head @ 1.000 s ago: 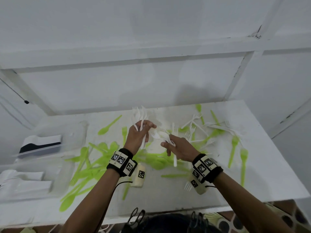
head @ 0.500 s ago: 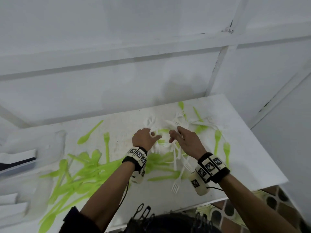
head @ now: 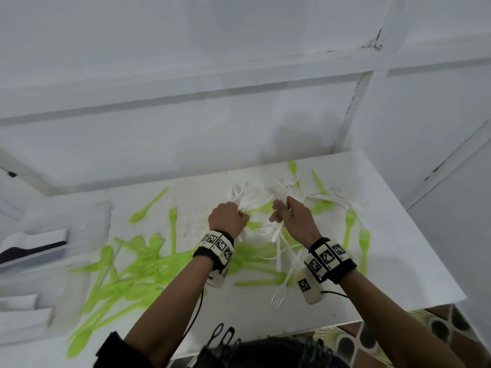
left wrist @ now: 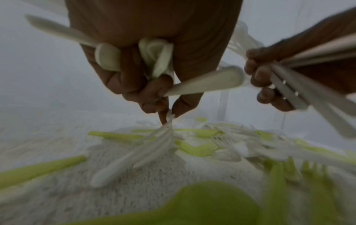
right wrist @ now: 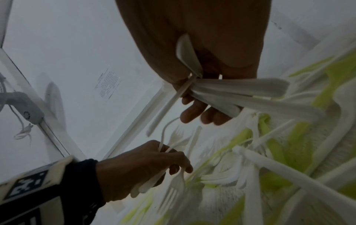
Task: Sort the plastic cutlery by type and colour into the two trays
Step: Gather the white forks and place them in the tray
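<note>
My left hand (head: pixel 228 216) grips a bunch of white plastic forks (head: pixel 243 195) above the middle of the table. In the left wrist view its fingers (left wrist: pixel 134 79) curl round several white handles (left wrist: pixel 204 83), and index and thumb pinch one more white fork (left wrist: pixel 154 143). My right hand (head: pixel 291 216), close beside it, grips another bunch of white cutlery (head: pixel 285 188); its handles (right wrist: pixel 240 91) cross the palm in the right wrist view. Loose white forks (head: pixel 281 285) and green cutlery (head: pixel 138 266) lie scattered on the table. Two clear trays (head: pixel 79 235) stand at the left.
The white table (head: pixel 398 261) ends at a front edge near my body and a right edge by the wall. A green spoon (head: pixel 147 207) and a green fork (head: pixel 172 229) lie apart at the back left. More green forks (head: pixel 364 248) lie at the right.
Both hands have moved towards the back right of the table, into the white fork pile. The camera has swung right, so the trays sit nearer the left edge.
</note>
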